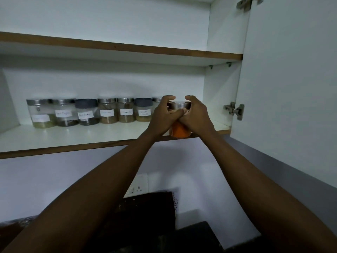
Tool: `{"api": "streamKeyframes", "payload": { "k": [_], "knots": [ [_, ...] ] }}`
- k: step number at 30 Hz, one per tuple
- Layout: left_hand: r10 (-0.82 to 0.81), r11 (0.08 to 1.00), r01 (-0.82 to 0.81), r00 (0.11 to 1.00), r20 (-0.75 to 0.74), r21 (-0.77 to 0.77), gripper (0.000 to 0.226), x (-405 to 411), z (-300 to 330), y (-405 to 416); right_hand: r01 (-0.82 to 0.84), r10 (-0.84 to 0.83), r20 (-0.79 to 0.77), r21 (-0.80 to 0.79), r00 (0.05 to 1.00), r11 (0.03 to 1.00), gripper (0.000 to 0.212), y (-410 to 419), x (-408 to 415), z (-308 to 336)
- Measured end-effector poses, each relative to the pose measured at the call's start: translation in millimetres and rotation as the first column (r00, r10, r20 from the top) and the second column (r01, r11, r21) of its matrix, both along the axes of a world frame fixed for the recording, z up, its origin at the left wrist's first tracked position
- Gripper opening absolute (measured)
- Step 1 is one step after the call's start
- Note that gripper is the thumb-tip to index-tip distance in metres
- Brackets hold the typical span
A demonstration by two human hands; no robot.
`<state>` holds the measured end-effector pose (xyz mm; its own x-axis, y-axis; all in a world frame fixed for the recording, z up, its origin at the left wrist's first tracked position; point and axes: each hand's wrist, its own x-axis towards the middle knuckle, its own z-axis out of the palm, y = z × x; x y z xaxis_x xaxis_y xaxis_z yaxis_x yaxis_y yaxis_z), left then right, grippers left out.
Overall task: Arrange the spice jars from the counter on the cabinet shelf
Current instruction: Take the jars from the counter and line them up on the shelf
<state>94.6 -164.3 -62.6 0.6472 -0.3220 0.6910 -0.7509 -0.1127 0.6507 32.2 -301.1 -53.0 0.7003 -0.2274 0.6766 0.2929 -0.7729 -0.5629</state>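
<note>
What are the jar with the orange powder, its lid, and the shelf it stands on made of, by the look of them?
Orange jar: clear glass or plastic, since the powder shows through; which one cannot be told. Both hands hold it.
Its lid: looks like brushed metal, silvery with a dull sheen.
Shelf: probably laminated board, glossy white on top with soft reflections, and a brown wood-coloured front edge.

Home kitchen — labelled spice jars (107, 110) in a wall cabinet (284, 70).

Seventh jar (156, 101) mostly hidden behind left hand (163, 115)
</note>
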Motion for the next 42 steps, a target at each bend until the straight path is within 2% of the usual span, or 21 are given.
{"api": "streamKeyframes", "payload": {
  "k": [2,5,11,14,17,20,24,27,30,38,42],
  "knots": [
    [0.04,0.999,-0.039,0.995,-0.091,0.018,0.067,19.2,0.1,-4.2,-0.014,0.014,-0.03,-0.001,0.999,1.0,0.085,-5.4,24.5,-0.5],
    [0.102,0.995,-0.101,0.985,-0.139,0.011,0.067,44.9,-2.4,-14.3,-0.023,0.023,-0.047,0.013,0.999,1.0,0.079,-15.0,61.7,-2.6],
    [0.177,0.984,-0.174,0.96,-0.217,0.03,0.048,80.2,-9.0,-35.1,-0.026,0.024,-0.116,-0.009,0.993,1.0,0.073,-41.9,120.1,9.0],
    [0.241,0.963,-0.207,0.949,-0.202,0.176,0.046,88.8,-9.0,-43.7,-0.015,0.011,-0.136,-0.03,0.991,0.999,0.072,-54.7,141.1,13.6],
    [0.271,0.936,-0.225,0.951,-0.148,0.27,0.045,95.2,-8.5,-50.9,-0.026,0.026,-0.119,0.009,0.992,1.0,0.082,-62.3,156.6,8.5],
    [0.295,0.935,-0.251,0.943,-0.155,0.252,0.042,102.2,-7.7,-55.1,-0.06,0.065,-0.114,0.049,0.991,0.997,0.09,-68.8,165.8,4.4],
    [0.328,0.928,-0.263,0.911,-0.248,0.263,0.037,112.6,-8.0,-56.5,-0.12,0.121,-0.134,0.012,0.984,0.993,0.082,-81.6,172.8,8.9],
    [0.282,0.951,-0.202,0.881,-0.381,0.236,0.045,116.9,-7.6,-54.0,-0.188,0.183,-0.164,-0.012,0.969,0.982,0.079,-86.8,172.7,13.5],
    [0.238,0.966,-0.167,0.868,-0.436,0.196,0.047,118.1,-8.0,-52.7,-0.262,0.257,-0.217,0.01,0.942,0.965,0.075,-89.1,169.6,18.8],
    [0.215,0.971,-0.151,0.885,-0.413,0.183,0.068,119.7,-10.4,-51.7,-0.378,0.406,-0.335,0.149,0.85,0.914,0.061,-89.6,160.9,27.4],
    [0.214,0.969,-0.149,0.905,-0.367,0.198,0.078,117.9,-12.4,-52.1,-0.398,0.474,-0.433,0.258,0.767,0.88,0.049,-85.9,154.6,38.2]
  ]
}}
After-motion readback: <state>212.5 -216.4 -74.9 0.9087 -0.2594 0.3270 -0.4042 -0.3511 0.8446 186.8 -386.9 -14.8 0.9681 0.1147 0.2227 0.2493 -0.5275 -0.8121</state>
